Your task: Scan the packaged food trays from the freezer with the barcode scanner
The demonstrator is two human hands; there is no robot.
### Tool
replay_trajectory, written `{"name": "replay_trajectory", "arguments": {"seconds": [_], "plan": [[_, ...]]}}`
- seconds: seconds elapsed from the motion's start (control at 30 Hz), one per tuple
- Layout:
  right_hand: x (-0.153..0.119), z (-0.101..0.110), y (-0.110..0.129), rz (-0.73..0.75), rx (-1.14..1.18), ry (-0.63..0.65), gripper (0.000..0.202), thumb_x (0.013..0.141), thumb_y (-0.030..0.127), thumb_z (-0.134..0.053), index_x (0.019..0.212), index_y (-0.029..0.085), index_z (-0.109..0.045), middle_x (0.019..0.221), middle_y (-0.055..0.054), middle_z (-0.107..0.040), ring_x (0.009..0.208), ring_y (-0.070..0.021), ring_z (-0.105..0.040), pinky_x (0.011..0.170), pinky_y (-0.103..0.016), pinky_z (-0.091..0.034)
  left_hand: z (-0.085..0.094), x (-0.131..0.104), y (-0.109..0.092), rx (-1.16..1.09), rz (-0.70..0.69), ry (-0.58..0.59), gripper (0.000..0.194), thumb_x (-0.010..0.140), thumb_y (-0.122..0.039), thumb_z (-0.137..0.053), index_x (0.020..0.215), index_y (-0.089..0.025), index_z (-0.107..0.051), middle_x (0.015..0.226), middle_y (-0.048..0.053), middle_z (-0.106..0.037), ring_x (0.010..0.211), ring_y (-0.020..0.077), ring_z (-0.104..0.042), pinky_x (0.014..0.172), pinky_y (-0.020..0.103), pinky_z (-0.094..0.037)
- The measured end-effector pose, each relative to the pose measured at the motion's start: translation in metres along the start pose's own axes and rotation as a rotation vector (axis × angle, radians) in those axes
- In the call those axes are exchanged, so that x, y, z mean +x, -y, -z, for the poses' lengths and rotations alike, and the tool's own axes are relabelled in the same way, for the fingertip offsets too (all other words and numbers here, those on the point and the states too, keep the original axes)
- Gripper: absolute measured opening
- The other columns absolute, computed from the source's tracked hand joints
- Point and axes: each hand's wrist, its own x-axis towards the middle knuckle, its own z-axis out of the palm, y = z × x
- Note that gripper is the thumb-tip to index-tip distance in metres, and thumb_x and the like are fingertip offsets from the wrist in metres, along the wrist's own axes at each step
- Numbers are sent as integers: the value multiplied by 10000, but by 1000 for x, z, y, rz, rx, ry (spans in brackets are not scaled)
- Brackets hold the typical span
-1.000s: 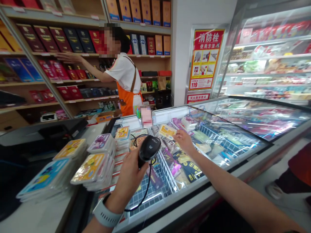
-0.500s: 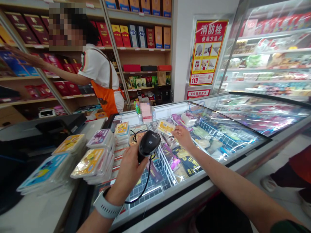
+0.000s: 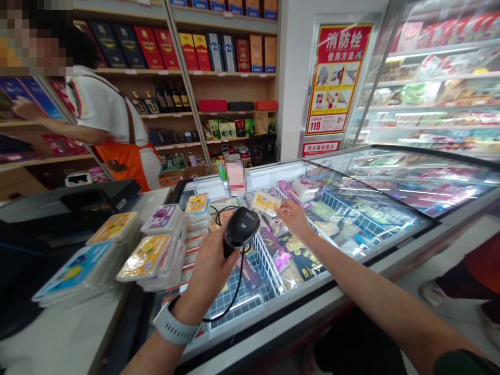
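My left hand (image 3: 213, 255) is wrapped round the handle of a black barcode scanner (image 3: 242, 226), its head tilted toward the right; a black cord hangs from it over the freezer. Between the fingertips of my right hand (image 3: 292, 217) is the edge of a flat plastic pack with a yellow label (image 3: 266, 202), held above the freezer's glass top. Left of the scanner rise stacks of similar packs: yellow-labelled (image 3: 146, 258), purple-labelled (image 3: 162, 219), blue-labelled (image 3: 76, 273) and another yellow-labelled stack (image 3: 113, 227).
The chest freezer (image 3: 250, 330) has a glass top with white wire baskets (image 3: 269, 260) of bagged food below it. A person in an orange apron (image 3: 121, 161) stands by the shelves at left. A lit display fridge (image 3: 437, 99) is at right. Someone's shoe (image 3: 433, 293) shows on the floor.
The person in the apron has shifted left, uncovering bottles on the shelf behind. My hands, the scanner and the yellow-labelled pack have hardly moved.
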Motion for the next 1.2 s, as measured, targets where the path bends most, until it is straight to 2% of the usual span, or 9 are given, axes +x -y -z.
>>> {"name": "replay_trajectory", "arguments": {"seconds": [0.5,0.87,1.2], "plan": [[-2,-3,4,9,-8,23,255,753,402,-654,901,197,-621,794,-27,-704,735,-172,-674,703,-308,-538,-1,0,0,-13,-7,-1,598,843,-284,-546,1408,-153,-401,1272,133,-616,1166,273,-575,996,429,-437],[-3,-6,7,-16,39,29,291,734,418,-674,905,192,-605,783,-28,-693,716,-166,-668,665,-302,-550,-1,1,-4,-5,-10,36,633,833,-251,-562,1436,-175,-384,1199,118,-640,1106,275,-593,960,426,-457],[-7,-12,5,-40,75,62,262,717,409,-694,845,198,-607,762,-23,-685,694,-160,-656,642,-289,-533,-1,1,-2,-20,-35,30,636,841,-244,-547,1447,-178,-365,1267,112,-620,1143,270,-584,969,418,-449]]}}
